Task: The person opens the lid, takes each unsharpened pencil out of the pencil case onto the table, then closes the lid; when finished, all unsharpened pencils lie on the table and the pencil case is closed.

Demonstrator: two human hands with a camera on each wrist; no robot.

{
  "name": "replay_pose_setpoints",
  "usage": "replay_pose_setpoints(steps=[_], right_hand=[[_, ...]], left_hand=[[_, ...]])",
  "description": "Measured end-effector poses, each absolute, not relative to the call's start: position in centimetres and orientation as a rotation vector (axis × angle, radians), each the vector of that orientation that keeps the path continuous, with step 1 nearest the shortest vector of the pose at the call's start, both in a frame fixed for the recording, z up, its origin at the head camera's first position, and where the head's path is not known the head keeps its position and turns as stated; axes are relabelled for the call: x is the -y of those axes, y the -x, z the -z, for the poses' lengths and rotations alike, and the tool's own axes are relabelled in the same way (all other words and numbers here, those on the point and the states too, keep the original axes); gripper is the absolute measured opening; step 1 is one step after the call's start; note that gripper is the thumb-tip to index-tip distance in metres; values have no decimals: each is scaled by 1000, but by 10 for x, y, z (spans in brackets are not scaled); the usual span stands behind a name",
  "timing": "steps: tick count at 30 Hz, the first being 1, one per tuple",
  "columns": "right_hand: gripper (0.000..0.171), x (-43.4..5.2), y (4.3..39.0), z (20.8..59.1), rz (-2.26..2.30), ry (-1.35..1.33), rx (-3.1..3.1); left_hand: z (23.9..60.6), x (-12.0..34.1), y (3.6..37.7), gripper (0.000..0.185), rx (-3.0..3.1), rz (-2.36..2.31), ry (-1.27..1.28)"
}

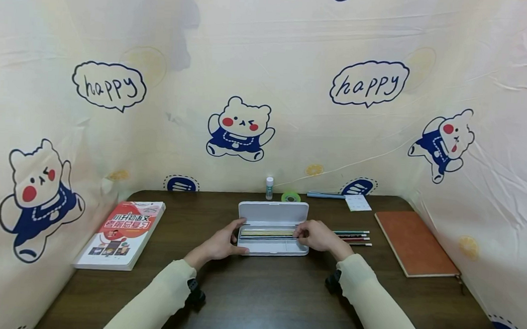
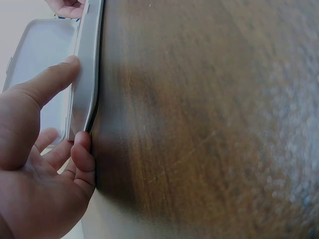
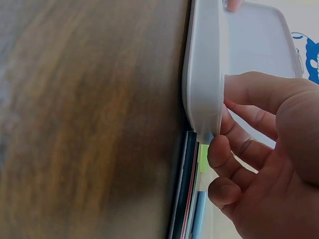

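Currently the left hand (image 1: 220, 243) is gripping the left end of the open white pencil case (image 1: 272, 225), thumb on its near wall and fingers curled round the end, while the right hand (image 1: 317, 235) is clasping the right end the same way. Lying lengthwise inside the case, which is sitting mid-table (image 1: 282, 296) with its lid up, are several pencils (image 1: 266, 232); 4 more coloured pencils (image 1: 354, 237) are lying just right of it.
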State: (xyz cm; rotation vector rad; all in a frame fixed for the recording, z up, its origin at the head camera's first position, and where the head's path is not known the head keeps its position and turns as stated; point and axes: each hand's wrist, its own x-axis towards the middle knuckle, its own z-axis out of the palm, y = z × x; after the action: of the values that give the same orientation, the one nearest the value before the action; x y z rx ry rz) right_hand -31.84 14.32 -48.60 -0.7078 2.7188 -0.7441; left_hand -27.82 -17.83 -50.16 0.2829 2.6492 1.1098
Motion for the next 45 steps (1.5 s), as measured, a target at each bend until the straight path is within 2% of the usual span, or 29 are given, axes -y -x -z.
replay_pose_setpoints(steps=[25,33,45], right_hand=[[13,-150,321,477,861,676,-2704],[7,-169,320,470,906,718,-2731],[8,-220,317,466,922,710,-2797]], left_hand=[[499,177,279,95,-2638,-1128,-275],[500,178,279,94,-2641,-1133,-286],[500,178,277,93,-2646,-1111,-268]])
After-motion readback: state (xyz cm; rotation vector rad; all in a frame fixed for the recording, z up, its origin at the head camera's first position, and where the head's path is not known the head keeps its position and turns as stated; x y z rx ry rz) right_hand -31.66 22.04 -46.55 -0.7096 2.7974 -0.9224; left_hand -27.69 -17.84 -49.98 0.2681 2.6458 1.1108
